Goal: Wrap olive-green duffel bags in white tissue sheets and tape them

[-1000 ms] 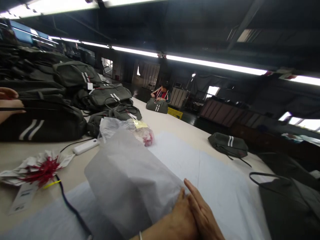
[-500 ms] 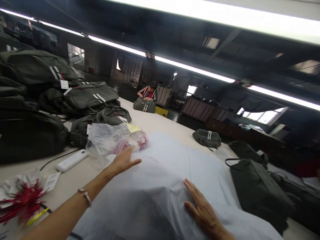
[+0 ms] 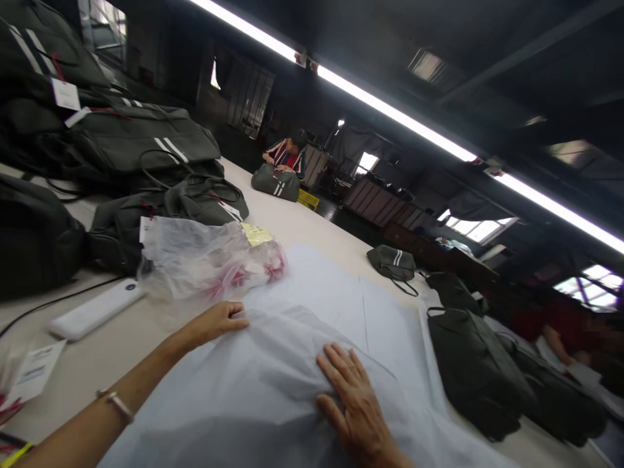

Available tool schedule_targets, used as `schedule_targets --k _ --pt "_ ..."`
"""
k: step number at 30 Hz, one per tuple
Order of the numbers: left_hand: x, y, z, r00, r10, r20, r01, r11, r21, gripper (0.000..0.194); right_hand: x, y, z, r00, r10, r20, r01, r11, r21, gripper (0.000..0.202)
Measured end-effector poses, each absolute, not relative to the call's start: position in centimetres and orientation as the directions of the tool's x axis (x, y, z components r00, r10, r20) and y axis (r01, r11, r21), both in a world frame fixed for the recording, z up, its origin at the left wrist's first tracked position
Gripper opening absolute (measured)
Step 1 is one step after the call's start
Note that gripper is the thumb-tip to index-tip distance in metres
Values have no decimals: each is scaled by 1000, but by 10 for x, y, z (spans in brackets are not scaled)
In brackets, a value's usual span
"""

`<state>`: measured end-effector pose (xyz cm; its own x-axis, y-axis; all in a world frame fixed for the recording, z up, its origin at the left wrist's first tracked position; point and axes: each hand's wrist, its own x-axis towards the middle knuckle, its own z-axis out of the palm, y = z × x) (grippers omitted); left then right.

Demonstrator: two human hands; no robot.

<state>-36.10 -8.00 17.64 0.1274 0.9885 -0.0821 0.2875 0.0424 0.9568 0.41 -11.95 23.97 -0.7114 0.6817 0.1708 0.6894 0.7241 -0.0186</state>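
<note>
A large, whitish translucent plastic bag (image 3: 273, 377) is spread over the table in front of me, with something dark showing faintly beneath it. My left hand (image 3: 217, 325) is at its left edge, the thumb and fingers pinched together on the plastic; a bracelet is on that wrist. My right hand (image 3: 353, 403) lies on top of the plastic bag with fingers extended and thumb apart. Just beyond my left hand rests a clear plastic bag (image 3: 195, 253) with red and white contents and a yellow label.
Dark green travel bags (image 3: 141, 140) with white stripes are piled at left. A white elongated device (image 3: 95, 309) and paper tag (image 3: 36, 370) lie nearer. More dark bags (image 3: 472, 370) stand at right, beside a small striped pouch (image 3: 392, 262). A person (image 3: 287, 156) handles a bag across the table.
My left hand has drawn back from the clear bag of red items, and its fingers have closed on the sheet's edge. The right hand has shifted left over the plastic. The view has tilted.
</note>
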Motion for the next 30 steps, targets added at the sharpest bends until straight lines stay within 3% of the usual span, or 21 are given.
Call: schedule_targets --k 4,6,9,11,15,18,22,26,30 --pt "-365 -64 208 -25 997 79 363 -65 930 37 10 -122 234 -689 692 216 711 703 17 65" --pt "-364 -54 226 -13 995 102 302 -93 949 41 11 -123 234 -685 693 225 715 699 23 67" --pt "-365 -41 238 23 999 -26 51 25 998 60 13 -122 230 -674 700 236 723 690 20 68" --pt "-371 -39 230 -76 987 -143 -73 137 988 74 15 -120 226 -672 698 248 723 691 16 68" --pt "-385 -67 194 -166 928 -334 -58 329 943 87 20 -117 223 -691 680 246 696 718 -29 67" --pt "-387 -100 177 -82 904 -420 -117 410 905 83 20 -110 235 -655 729 196 714 683 -154 59" --pt "-377 -117 188 -92 931 -353 -281 316 906 77 -5 -84 262 -411 901 138 831 432 -349 59" --pt "-364 -114 195 -217 932 -289 -254 232 939 75 -54 -58 277 -372 927 -45 865 329 -379 62" --pt "-355 -131 174 -164 942 -293 -340 225 913 76 -84 -54 281 -418 897 -147 857 335 -391 53"
